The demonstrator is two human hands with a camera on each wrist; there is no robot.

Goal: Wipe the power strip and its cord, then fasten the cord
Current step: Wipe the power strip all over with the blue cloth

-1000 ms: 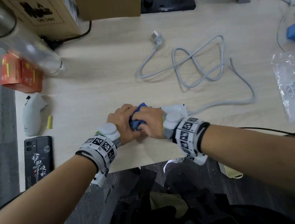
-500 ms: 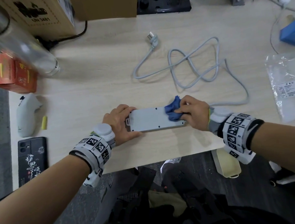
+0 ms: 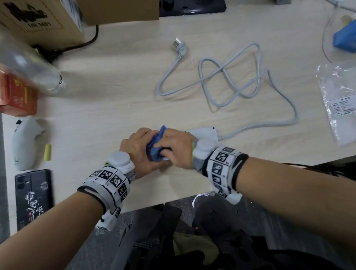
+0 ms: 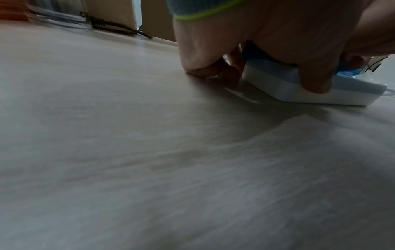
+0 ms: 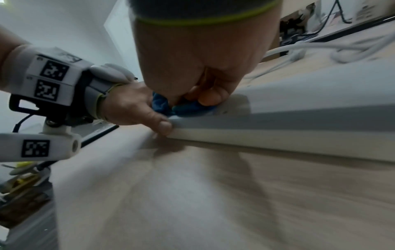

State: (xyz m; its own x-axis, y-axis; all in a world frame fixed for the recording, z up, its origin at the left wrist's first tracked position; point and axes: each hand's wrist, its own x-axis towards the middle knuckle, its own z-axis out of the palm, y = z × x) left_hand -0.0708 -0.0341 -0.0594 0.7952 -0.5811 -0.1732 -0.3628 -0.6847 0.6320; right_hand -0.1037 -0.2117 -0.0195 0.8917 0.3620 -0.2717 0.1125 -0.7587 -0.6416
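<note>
Head view: the white rectangular plastic power strip (image 3: pixel 203 131) lies near the front edge of the pale wood tabletop (image 3: pixel 110 109); the left hand (image 3: pixel 137 149) grips its left end, while the right hand (image 3: pixel 173 149) has its fingers curled round a crumpled blue cloth (image 3: pixel 155 146) pressed on the strip. The grey cord (image 3: pixel 231 79) lies loose in loops, unfastened. Left wrist view: thumb clamps the strip's side. Right wrist view: cloth sits at the strip's left end. Judgement: strip wiping is under way; cord wiping and fastening remain.
</note>
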